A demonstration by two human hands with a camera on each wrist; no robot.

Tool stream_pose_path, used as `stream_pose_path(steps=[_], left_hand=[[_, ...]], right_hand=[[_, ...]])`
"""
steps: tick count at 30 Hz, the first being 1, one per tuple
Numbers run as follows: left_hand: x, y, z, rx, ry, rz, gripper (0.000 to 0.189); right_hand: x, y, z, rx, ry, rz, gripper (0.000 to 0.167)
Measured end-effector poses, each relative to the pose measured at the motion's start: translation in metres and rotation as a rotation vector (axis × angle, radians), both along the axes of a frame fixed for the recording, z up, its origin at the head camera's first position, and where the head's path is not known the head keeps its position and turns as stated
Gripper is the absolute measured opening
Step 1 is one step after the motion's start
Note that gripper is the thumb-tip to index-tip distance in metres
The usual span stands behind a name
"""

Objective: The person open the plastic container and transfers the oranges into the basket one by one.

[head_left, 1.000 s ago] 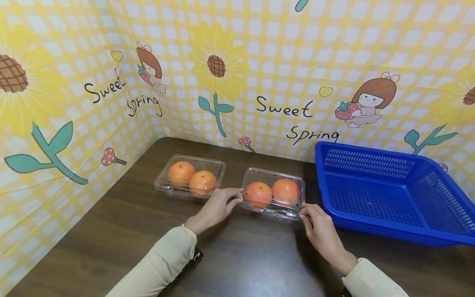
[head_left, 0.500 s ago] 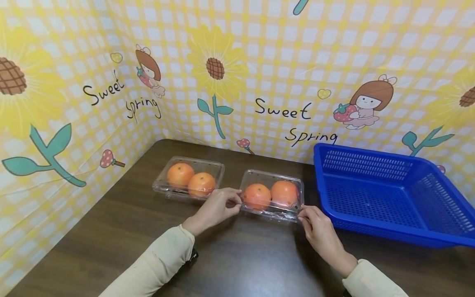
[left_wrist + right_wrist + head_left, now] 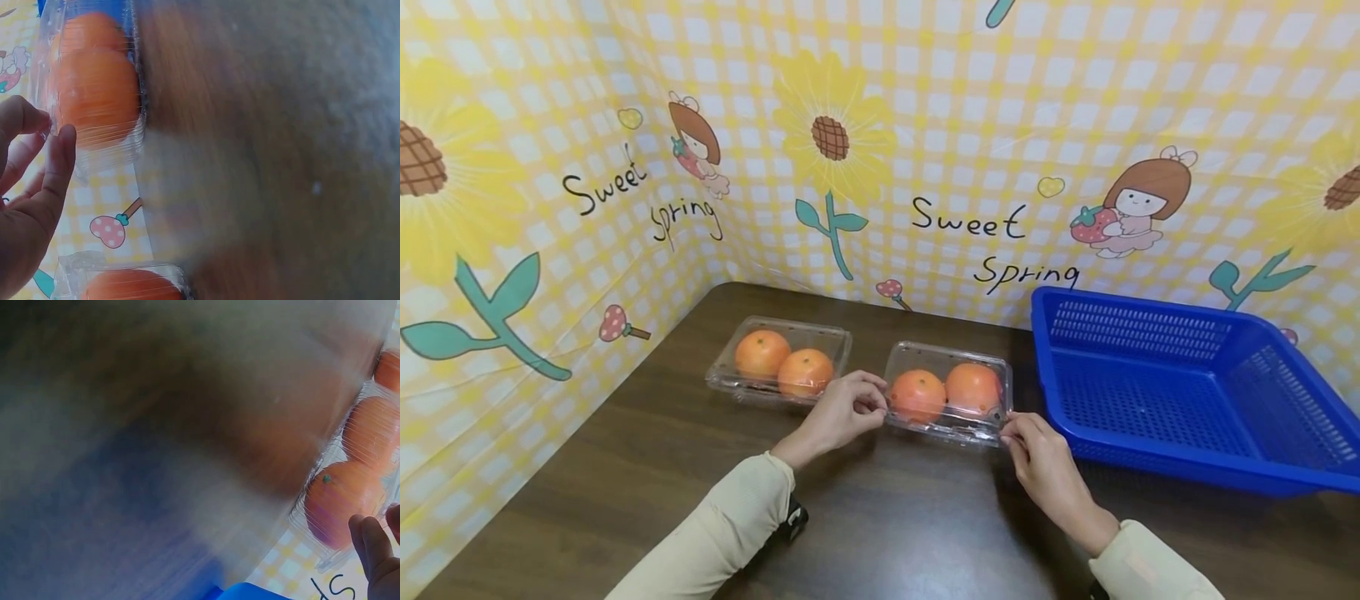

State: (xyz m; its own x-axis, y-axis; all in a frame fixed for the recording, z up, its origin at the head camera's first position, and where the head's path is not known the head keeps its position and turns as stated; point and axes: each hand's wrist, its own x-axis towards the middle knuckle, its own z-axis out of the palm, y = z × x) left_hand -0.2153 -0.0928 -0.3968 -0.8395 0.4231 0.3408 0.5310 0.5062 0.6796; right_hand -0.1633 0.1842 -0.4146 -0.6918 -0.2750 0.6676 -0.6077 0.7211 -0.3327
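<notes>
A clear plastic clamshell box [image 3: 958,435] with two oranges [image 3: 917,396] inside lies on the table, its lid down over the fruit. My left hand [image 3: 833,418] is at its near left corner; in the left wrist view, the thumb and index finger of that hand [image 3: 31,203] pinch the rim's edge. With fingertips and thumb, my right hand [image 3: 1051,468] pinches the near right corner of the same box. The right wrist view shows only a few fingers of this hand [image 3: 375,550] beside the box. A second clamshell [image 3: 829,335], also holding two oranges, sits to the left.
A blue perforated plastic basket [image 3: 1150,408] stands at the right, close to the box and the right hand. Behind and to the left, a yellow checked cloth [image 3: 880,167] borders the brown wooden table [image 3: 880,517].
My left fingers have shifted slightly at the box's corner. The right hand keeps its pinch, and both boxes stay in place on the table.
</notes>
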Motion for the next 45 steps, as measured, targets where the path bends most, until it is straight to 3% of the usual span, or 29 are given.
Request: stream_pose_path(steps=[15,45], left_hand=[[0.0032,0.0004,0.0001,0.003,0.043,0.000,0.007],[0.0028,0.0004,0.0020,0.000,0.043,-0.045,0.007]], right_hand=[[-0.0019,0.0006,0.0004,-0.008,0.027,-0.004,0.026],[-0.0028,0.0035,0.0009,-0.008,0.004,-0.004,0.025]])
